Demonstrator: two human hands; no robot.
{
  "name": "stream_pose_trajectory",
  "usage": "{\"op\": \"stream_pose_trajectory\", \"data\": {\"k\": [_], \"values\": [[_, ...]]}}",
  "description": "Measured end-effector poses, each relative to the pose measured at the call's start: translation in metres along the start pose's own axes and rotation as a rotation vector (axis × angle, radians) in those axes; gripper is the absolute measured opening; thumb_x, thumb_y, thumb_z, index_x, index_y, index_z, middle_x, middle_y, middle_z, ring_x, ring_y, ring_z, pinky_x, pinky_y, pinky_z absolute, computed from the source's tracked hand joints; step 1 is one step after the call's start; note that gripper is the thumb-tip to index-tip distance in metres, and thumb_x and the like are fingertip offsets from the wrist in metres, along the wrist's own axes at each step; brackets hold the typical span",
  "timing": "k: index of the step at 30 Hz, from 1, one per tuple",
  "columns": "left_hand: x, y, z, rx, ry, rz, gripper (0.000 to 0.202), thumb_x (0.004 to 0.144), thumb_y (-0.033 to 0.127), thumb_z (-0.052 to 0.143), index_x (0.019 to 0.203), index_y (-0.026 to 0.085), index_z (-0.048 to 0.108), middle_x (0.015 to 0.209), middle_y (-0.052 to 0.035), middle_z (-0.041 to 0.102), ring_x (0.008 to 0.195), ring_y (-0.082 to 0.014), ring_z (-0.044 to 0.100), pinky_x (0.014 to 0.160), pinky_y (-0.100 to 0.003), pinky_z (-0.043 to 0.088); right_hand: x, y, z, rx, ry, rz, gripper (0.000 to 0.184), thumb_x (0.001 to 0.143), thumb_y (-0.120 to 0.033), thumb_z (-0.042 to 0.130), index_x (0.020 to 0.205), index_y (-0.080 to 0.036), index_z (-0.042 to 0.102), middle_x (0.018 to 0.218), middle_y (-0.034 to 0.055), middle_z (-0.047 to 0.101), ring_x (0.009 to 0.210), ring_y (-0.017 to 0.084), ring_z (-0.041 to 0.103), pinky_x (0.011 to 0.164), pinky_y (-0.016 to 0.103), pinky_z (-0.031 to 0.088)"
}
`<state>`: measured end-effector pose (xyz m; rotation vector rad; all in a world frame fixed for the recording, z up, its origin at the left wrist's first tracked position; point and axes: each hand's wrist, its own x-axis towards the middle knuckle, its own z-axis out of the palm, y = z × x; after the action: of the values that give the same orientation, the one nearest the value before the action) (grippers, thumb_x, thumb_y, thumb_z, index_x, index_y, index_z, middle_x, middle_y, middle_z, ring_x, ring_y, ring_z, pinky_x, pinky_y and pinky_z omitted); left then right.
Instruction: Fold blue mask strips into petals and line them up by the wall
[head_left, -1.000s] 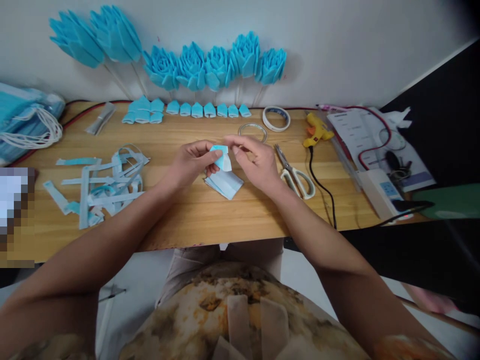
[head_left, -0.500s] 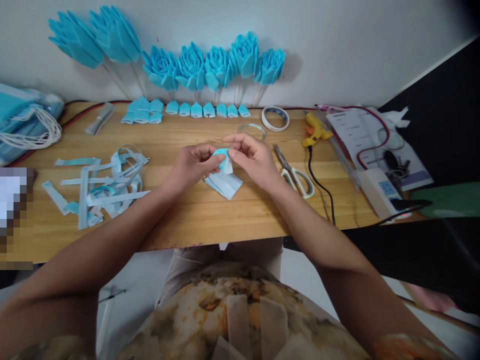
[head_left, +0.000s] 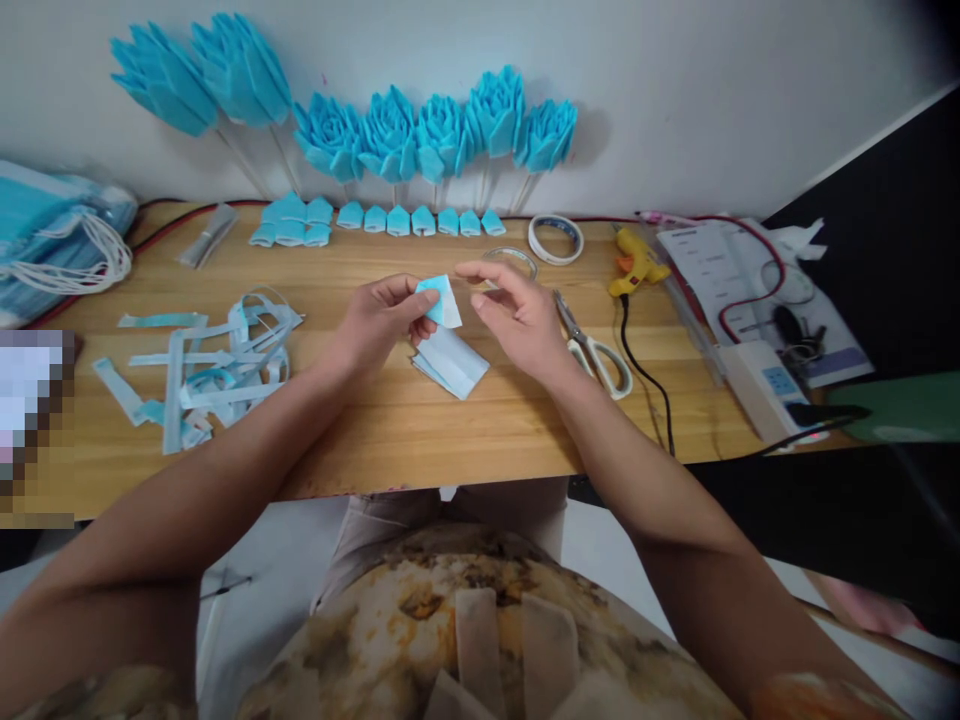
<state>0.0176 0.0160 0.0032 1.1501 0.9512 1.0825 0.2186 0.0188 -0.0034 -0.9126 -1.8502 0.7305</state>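
Observation:
Between thumb and fingers, my left hand [head_left: 391, 312] pinches a small folded piece of blue and white mask fabric [head_left: 445, 304]. Just to its right, my right hand [head_left: 514, 312] is empty, thumb and fingers apart. Below the held piece, a few pale rectangular fabric pieces [head_left: 459, 366] lie stacked on the wooden table [head_left: 420, 440]. Along the back sits a row of folded blue petals [head_left: 400, 221], with a cluster of similar petals [head_left: 291, 222] to its left. Blue fabric flowers [head_left: 442, 135] on thin sticks lean against the wall.
Fabric strips [head_left: 202, 365] lie tangled at left, near bagged masks [head_left: 60, 240]. To the right are scissors [head_left: 592, 350], a tape roll [head_left: 556, 240], a thinner ring [head_left: 511, 262] and a yellow glue gun [head_left: 637, 262]. The glue gun's black cord [head_left: 634, 360] runs to the front edge, near a power strip [head_left: 765, 390].
My right hand has let go of the folded fabric piece and drawn slightly right, its fingers opening. My left hand still holds the piece, now tilted. The camera view has shifted slightly.

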Motion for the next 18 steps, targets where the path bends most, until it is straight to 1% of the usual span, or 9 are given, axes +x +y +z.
{"op": "stream_pose_trajectory", "data": {"k": [2, 4, 6, 9, 11, 15, 18], "values": [[0.000, 0.000, 0.000, -0.019, 0.003, 0.009, 0.025, 0.087, 0.027, 0.077, 0.069, 0.016, 0.064, 0.057, -0.0006, 0.065, 0.050, -0.0082, 0.056, 0.050, -0.019, 0.045, 0.000, -0.001, -0.001, -0.042, -0.029, -0.052, 0.028, 0.096, -0.025, 0.058, 0.120, -0.029, 0.071, 0.136, 0.0048, 0.067, 0.129, 0.024, 0.060, 0.102, 0.043, 0.054], [0.001, 0.000, 0.000, -0.027, 0.002, 0.014, 0.025, 0.087, 0.026, 0.077, 0.069, 0.015, 0.064, 0.058, -0.0007, 0.065, 0.050, -0.0080, 0.056, 0.050, -0.019, 0.045, 0.000, -0.001, -0.001, -0.069, -0.049, -0.077, 0.028, 0.095, -0.023, 0.060, 0.118, -0.031, 0.072, 0.141, 0.0036, 0.064, 0.133, 0.024, 0.057, 0.105, 0.046, 0.052], [0.001, -0.001, 0.000, -0.018, 0.006, 0.008, 0.023, 0.088, 0.026, 0.076, 0.071, 0.015, 0.065, 0.058, -0.0003, 0.065, 0.050, -0.0078, 0.056, 0.051, -0.018, 0.045, 0.000, 0.000, 0.000, -0.090, -0.069, -0.090, 0.024, 0.093, -0.022, 0.064, 0.113, -0.032, 0.074, 0.142, 0.0021, 0.063, 0.135, 0.025, 0.055, 0.110, 0.049, 0.048], [0.001, -0.002, 0.002, 0.038, 0.016, 0.001, 0.021, 0.089, 0.026, 0.075, 0.073, 0.015, 0.066, 0.059, 0.0001, 0.065, 0.050, -0.0078, 0.056, 0.052, -0.018, 0.045, 0.000, 0.002, 0.001, -0.106, -0.082, -0.092, 0.011, 0.091, -0.025, 0.070, 0.099, -0.029, 0.076, 0.137, 0.0017, 0.066, 0.132, 0.026, 0.058, 0.114, 0.053, 0.044], [0.000, -0.003, 0.002, 0.082, 0.023, 0.017, 0.022, 0.089, 0.026, 0.075, 0.073, 0.015, 0.065, 0.059, 0.0002, 0.065, 0.050, -0.0078, 0.056, 0.052, -0.019, 0.045, 0.000, 0.003, 0.003, -0.071, -0.068, -0.066, 0.005, 0.091, -0.028, 0.070, 0.093, -0.026, 0.075, 0.131, 0.0038, 0.069, 0.126, 0.025, 0.062, 0.112, 0.051, 0.046], [0.001, -0.003, 0.002, 0.134, 0.018, 0.061, 0.025, 0.087, 0.030, 0.078, 0.072, 0.015, 0.064, 0.058, 0.0012, 0.063, 0.049, -0.0074, 0.055, 0.052, -0.019, 0.045, 0.000, 0.002, 0.008, 0.090, -0.042, 0.029, 0.010, 0.090, -0.032, 0.070, 0.089, -0.023, 0.071, 0.121, 0.0071, 0.071, 0.113, 0.022, 0.067, 0.095, 0.041, 0.054], [0.001, -0.004, 0.002, 0.158, 0.011, 0.082, 0.024, 0.087, 0.030, 0.077, 0.072, 0.016, 0.064, 0.058, 0.0016, 0.063, 0.049, -0.0074, 0.054, 0.051, -0.019, 0.046, 0.000, 0.000, 0.009, 0.156, -0.023, 0.093, 0.011, 0.087, -0.033, 0.070, 0.086, -0.022, 0.069, 0.115, 0.0060, 0.073, 0.107, 0.020, 0.068, 0.088, 0.036, 0.055]]}}
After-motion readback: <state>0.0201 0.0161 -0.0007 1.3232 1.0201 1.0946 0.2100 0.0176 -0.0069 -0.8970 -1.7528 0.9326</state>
